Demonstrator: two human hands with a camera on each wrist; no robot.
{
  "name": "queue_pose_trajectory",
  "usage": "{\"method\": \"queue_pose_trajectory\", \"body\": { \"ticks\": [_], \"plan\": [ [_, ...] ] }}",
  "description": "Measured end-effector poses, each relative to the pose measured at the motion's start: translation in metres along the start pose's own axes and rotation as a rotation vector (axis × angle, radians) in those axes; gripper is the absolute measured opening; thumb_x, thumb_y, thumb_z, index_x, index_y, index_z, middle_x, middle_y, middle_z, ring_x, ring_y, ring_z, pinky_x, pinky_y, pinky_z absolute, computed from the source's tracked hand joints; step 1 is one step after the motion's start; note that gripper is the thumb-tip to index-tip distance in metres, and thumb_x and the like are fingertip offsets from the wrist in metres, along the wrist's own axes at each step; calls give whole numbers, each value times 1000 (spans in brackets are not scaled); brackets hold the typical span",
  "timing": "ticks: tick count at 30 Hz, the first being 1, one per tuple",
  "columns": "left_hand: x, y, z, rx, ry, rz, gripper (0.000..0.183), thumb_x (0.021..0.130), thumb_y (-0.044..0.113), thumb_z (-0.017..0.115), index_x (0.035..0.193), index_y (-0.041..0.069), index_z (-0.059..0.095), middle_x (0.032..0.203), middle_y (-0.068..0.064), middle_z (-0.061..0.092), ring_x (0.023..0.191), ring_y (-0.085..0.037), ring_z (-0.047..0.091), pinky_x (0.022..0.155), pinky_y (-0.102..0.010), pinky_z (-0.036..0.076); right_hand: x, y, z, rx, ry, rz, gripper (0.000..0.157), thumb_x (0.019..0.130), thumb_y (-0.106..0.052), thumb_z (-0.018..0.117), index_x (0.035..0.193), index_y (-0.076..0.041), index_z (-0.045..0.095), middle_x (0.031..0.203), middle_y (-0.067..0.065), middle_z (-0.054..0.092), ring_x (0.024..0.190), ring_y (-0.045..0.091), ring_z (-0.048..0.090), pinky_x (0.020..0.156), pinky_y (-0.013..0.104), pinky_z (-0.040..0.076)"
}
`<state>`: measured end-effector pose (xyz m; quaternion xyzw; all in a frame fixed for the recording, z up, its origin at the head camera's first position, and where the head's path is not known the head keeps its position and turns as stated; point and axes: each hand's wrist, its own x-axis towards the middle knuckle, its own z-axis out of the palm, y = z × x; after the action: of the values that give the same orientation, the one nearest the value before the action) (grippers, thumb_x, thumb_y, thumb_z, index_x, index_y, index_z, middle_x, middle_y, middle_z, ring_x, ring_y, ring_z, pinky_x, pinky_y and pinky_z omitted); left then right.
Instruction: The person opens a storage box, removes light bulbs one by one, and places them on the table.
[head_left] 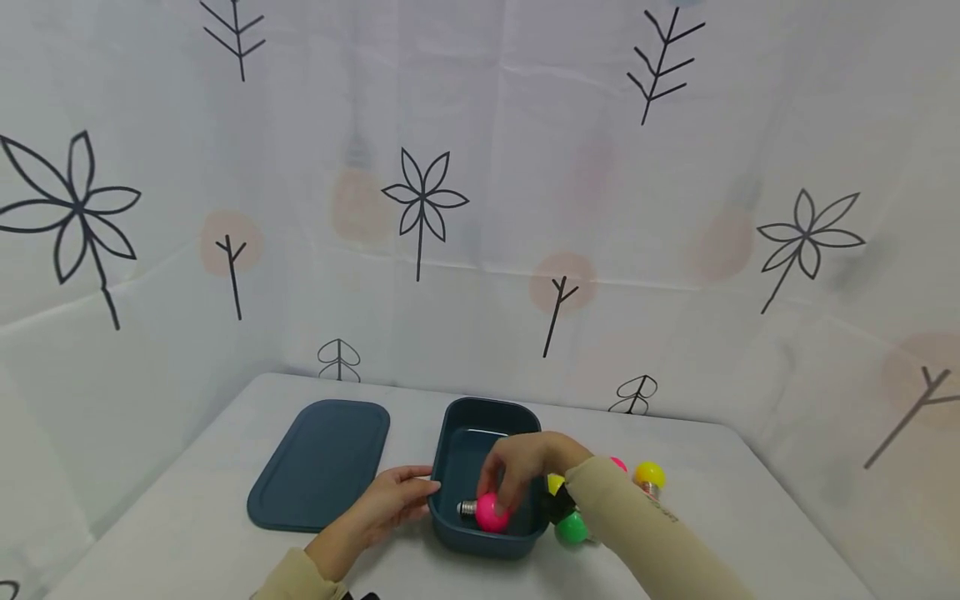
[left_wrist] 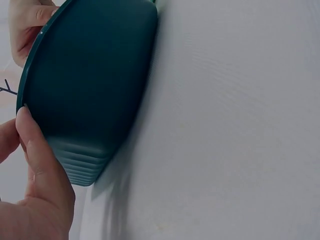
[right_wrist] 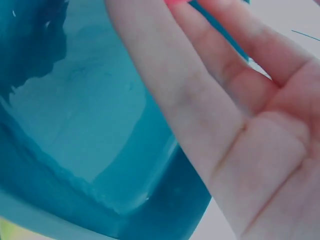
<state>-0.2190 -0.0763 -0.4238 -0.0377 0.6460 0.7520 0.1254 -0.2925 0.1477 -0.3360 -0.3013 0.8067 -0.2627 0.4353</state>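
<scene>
A deep blue-green plastic container (head_left: pixel 487 546) stands on the table, with its ribbed corner showing in the left wrist view. My left hand (head_left: pixel 392 502) grips its left rim, the thumb (left_wrist: pixel 34 137) right at the edge. Inside the container, my right hand (head_left: pixel 517 467) holds a pink light bulb (head_left: pixel 491 513) from above by its round globe. The bulb lies sideways near the close end, its silver screw base pointing left. In the right wrist view the fingers (right_wrist: pixel 165 75) reach down and only a sliver of pink shows at the top.
A flat blue-green lid (head_left: pixel 322 462) lies left of the container. On the right, partly behind the right forearm, are a green bulb (head_left: pixel 572 528), yellow bulbs (head_left: pixel 649 475) and another pink bulb (head_left: pixel 618 463). A patterned white curtain (head_left: pixel 480 317) hangs behind the table.
</scene>
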Motion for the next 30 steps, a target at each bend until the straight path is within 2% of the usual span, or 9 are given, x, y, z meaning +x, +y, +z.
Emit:
{"method": "queue_pose_trajectory", "body": {
  "ticks": [11, 18, 25, 30],
  "plan": [
    [-1, -5, 4, -30, 2, 11, 54, 86, 12, 67, 127, -13, 43, 92, -8, 64, 66, -10, 63, 65, -25, 54, -19, -3, 10, 132, 245, -118, 22, 76, -2, 73, 98, -5, 68, 91, 8, 64, 76, 24, 64, 71, 38, 54],
    [-4, -6, 6, -42, -2, 30, 55, 86, 10, 66, 128, -14, 39, 97, -11, 61, 73, -11, 62, 68, -26, 54, -32, 2, 14, 157, 375, -141, 28, 76, -6, 74, 103, -6, 67, 93, 7, 64, 78, 23, 64, 73, 38, 54],
    [-5, -6, 4, -42, -18, 41, 61, 87, 11, 66, 131, -16, 34, 105, -13, 58, 81, -13, 61, 72, -28, 53, -48, 7, 17, 181, 484, -177, 32, 78, -10, 74, 107, -2, 65, 92, 7, 63, 78, 22, 63, 74, 35, 53],
    [-5, -8, 4, -55, -20, 43, 61, 86, 13, 67, 131, -14, 35, 103, -12, 58, 82, -13, 62, 74, -28, 53, -57, 17, 22, 201, 580, -157, 35, 78, -14, 75, 109, -1, 64, 92, 7, 60, 75, 20, 64, 73, 35, 54]
  ]
}}
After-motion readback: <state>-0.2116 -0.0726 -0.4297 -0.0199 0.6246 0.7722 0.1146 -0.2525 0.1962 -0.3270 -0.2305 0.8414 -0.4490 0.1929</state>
